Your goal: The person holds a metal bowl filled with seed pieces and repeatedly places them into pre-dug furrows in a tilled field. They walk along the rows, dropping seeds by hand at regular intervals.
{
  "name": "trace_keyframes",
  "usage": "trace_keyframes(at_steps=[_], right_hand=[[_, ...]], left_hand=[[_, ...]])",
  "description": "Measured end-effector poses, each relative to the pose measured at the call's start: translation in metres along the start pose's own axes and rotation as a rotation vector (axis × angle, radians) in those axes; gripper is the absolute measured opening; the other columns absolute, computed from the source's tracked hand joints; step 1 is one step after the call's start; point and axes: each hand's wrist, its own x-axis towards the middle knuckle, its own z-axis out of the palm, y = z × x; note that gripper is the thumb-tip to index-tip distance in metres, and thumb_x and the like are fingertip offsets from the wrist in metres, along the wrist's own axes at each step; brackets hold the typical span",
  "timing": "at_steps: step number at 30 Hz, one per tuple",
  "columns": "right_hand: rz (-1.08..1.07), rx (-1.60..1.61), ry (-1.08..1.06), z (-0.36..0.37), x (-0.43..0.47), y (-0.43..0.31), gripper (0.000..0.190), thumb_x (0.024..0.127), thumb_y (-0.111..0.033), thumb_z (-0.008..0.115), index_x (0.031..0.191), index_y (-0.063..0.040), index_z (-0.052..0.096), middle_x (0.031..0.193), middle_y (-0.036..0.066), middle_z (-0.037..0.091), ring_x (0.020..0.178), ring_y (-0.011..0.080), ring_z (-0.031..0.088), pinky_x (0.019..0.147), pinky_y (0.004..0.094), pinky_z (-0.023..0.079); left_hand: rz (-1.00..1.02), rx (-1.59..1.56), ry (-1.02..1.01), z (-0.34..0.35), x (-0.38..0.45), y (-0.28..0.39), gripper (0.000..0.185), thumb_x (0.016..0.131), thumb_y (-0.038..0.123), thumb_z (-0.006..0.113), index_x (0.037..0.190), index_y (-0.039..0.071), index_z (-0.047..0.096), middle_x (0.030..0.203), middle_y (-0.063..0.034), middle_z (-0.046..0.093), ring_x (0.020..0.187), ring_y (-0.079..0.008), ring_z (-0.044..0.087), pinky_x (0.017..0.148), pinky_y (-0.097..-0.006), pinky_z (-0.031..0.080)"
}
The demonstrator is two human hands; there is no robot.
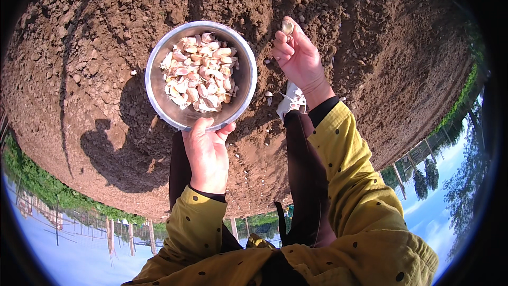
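My left hand (208, 155) grips the near rim of a round stainless steel bowl (182, 118), its thumb over the edge and the other fingers mostly hidden beneath. Inside the bowl lies a heap of unpeeled garlic cloves (200, 72). To the right of the bowl, my right hand (299, 53) is raised above the soil with a single garlic clove (287, 27) pinched at the fingertips. Whether it holds more cloves in the curled fingers, I cannot tell.
Brown, cloddy soil (381, 47) spreads all around, with shallow furrows. Pale cloves (269, 94) dot the ground in a line between my legs. A white laced shoe (291, 99) stands below my right wrist. Wooden posts (152, 236) and green plants (51, 188) edge the plot.
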Motion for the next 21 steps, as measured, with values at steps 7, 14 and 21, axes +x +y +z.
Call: trace_keyframes(at_steps=[7,14,21], right_hand=[[-0.054,-0.162,0.228,-0.033,0.008,-0.017,0.03,0.099,-0.022,0.06,0.124,-0.004,0.056,0.094,0.004,0.062,0.073,0.0085,0.055,0.068,0.023,0.05],[0.01,-1.068,0.564,-0.079,0.038,-0.018,0.03,0.099,-0.024,0.061,0.116,0.001,0.062,0.091,0.003,0.065,0.076,0.0081,0.062,0.069,0.023,0.054],[-0.183,-1.539,0.545,-0.077,0.075,-0.007,0.025,0.094,-0.018,0.063,0.106,0.003,0.064,0.081,0.01,0.068,0.069,0.0135,0.063,0.067,0.0278,0.051]], left_hand=[[-0.025,-0.019,0.018,-0.003,0.003,0.003,0.048,0.087,0.001,0.053,0.134,0.006,0.045,0.123,-0.0108,0.06,0.094,-0.0226,0.067,0.069,-0.0348,0.058],[-0.023,-0.01,0.011,0.002,0.0,0.004,0.047,0.087,0.002,0.054,0.133,0.005,0.046,0.121,-0.0101,0.061,0.093,-0.0217,0.067,0.068,-0.0343,0.057],[-0.032,-0.011,0.026,0.0,0.002,0.005,0.043,0.086,0.0,0.054,0.129,0.004,0.05,0.117,-0.0103,0.063,0.095,-0.0222,0.066,0.07,-0.0343,0.056]])
